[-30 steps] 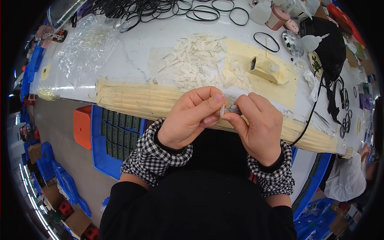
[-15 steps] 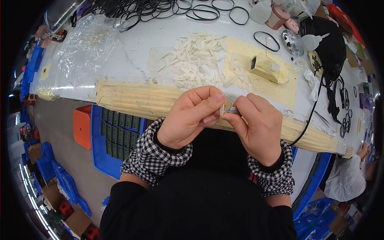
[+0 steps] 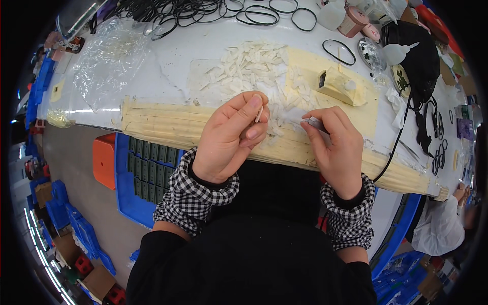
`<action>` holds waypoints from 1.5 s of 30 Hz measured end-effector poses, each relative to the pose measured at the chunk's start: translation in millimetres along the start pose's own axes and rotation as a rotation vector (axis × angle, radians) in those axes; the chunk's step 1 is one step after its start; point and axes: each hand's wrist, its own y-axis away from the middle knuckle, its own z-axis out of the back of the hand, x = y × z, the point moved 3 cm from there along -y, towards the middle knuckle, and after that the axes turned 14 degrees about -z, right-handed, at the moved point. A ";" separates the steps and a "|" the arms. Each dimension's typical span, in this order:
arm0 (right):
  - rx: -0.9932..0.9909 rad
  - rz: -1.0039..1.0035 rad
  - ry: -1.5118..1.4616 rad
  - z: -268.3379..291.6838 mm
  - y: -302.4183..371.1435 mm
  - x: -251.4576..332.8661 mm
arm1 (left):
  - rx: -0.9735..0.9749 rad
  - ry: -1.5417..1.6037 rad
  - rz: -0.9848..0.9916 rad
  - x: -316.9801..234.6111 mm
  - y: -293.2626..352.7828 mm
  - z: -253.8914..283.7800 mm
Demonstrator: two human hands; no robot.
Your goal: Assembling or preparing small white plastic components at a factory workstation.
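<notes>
My left hand (image 3: 227,136) pinches a small thin white strip (image 3: 259,114) between thumb and fingers, above the padded front edge of the bench. To its right, my right hand (image 3: 339,147) is closed on a small flat grey piece (image 3: 314,122), mostly hidden by the fingers; its kind I cannot make out. The two hands are apart. Just beyond them lies a loose heap of short whitish strips (image 3: 249,66), spreading toward the front edge. A yellow-taped block (image 3: 339,87) with a dark slot rests on yellow sheeting (image 3: 363,114) right of the heap.
Black rubber rings (image 3: 173,12) are piled at the back. Clear plastic film (image 3: 109,61) lies left, a black bag (image 3: 412,56) with cords right. Below the bench stand an orange stool (image 3: 104,161) and a blue crate (image 3: 133,203) with dark green blocks. Another person (image 3: 439,229) is far right.
My hands have drawn apart from where they met. The left has moved left and up with the white strip; the right has shifted slightly right, keeping the grey piece.
</notes>
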 end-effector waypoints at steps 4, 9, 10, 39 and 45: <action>0.012 0.034 0.109 -8.8 -1.4 -3.4 | -0.043 0.040 -0.040 -0.3 -0.5 -1.0; 0.055 0.017 0.156 -11.4 -1.6 0.2 | -0.073 -0.015 -0.069 0.3 -1.3 1.0; 0.061 0.013 0.151 -11.9 -1.9 0.0 | -0.079 -0.045 -0.072 0.2 -0.9 0.3; 0.043 0.091 -0.221 -5.8 -4.6 24.2 | 0.028 -0.238 0.039 9.9 3.0 -14.3; 0.024 0.115 -0.280 -6.8 3.9 29.0 | -0.016 -0.150 0.020 11.1 1.5 -9.6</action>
